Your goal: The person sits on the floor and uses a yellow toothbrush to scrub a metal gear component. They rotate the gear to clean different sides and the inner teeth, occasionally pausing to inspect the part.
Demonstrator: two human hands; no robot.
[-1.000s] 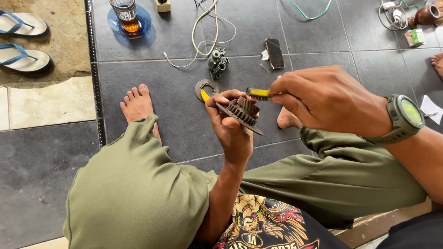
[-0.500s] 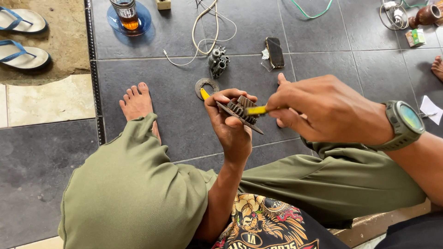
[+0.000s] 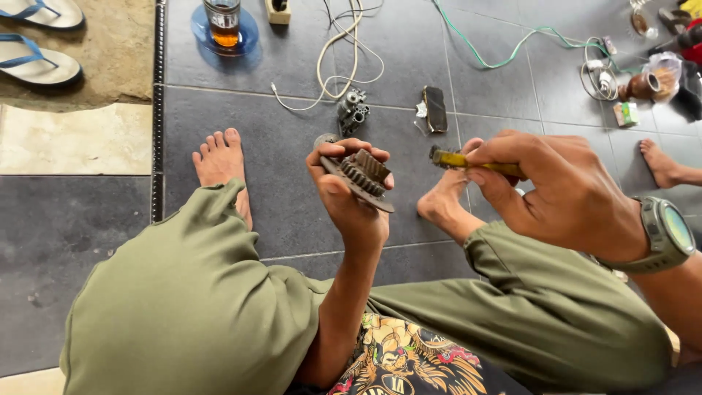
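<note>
- The dark grey tiled floor is filling most of the view, with a paler stone slab lying at the left edge.
- The person's legs in olive green trousers are spreading out over the floor, and 2 bare feet are resting on the tiles: 1 at left and 1 under the right hand.
- The right hand, wearing a green wristwatch, is holding a yellow-handled tool; its fingers are pinching the handle, and the tool's dark tip is pointing left toward the gear, a short gap apart from it.
- The left hand is raised in the middle of the view with its fingers curled around a toothed metal gear on a flat round plate, held tilted above the floor between the 2 feet.
- 2 blue-strapped sandals are lying on the sandy ground at the top left.
- White cables and a green wire are trailing over the tiles at the top.
- A glass of amber drink is standing on a blue saucer.
- A small metal engine part is sitting just beyond the gear, and a flat dark object is lying to its right.
</note>
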